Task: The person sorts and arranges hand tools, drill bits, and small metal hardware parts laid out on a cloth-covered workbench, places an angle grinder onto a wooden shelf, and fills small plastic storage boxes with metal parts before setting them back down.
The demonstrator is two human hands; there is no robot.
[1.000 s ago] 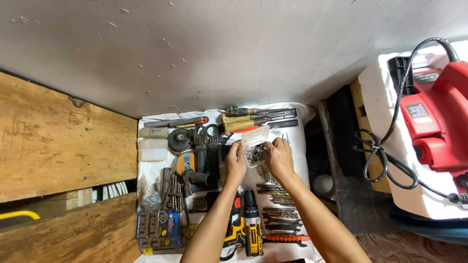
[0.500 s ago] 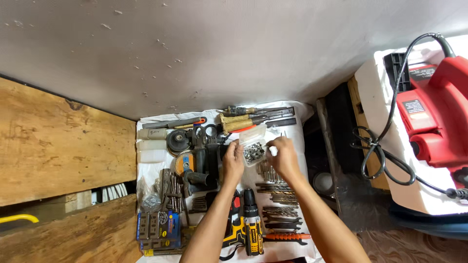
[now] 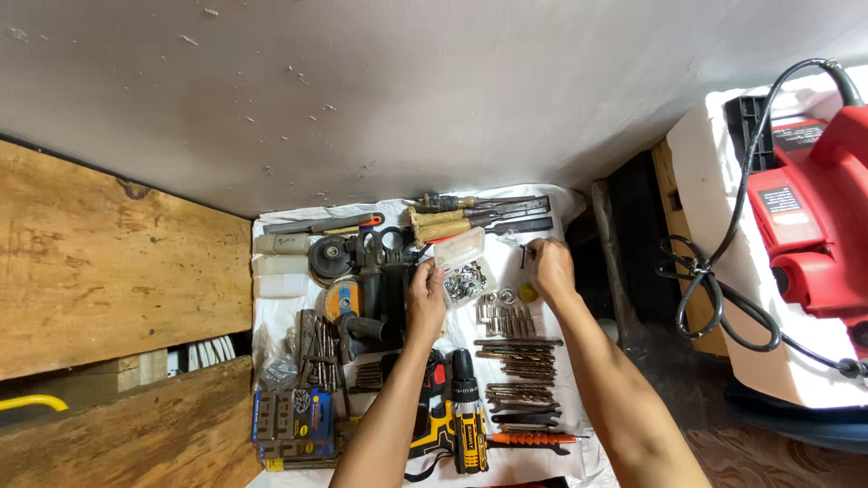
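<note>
From above, the person's left hand (image 3: 425,294) grips the near edge of a small clear plastic box (image 3: 461,262) with its lid flipped open, shiny metal bits heaped inside; the box sits on a white cloth (image 3: 561,203) spread over the floor, near the cloth's middle. The right hand (image 3: 550,267) is out to the right of the box, fingers pinched around something small and dark, too tiny to make out. Just below that hand lies a row of silver sockets (image 3: 506,316), and below them a set of drill bits (image 3: 515,357). Wooden-handled chisels (image 3: 470,217) lie along the far edge of the cloth. A yellow-and-black cordless drill (image 3: 468,425) rests between the forearms. Off to the right, a red power saw (image 3: 818,235) with a black cord (image 3: 714,307) sits on a white block.
</note>
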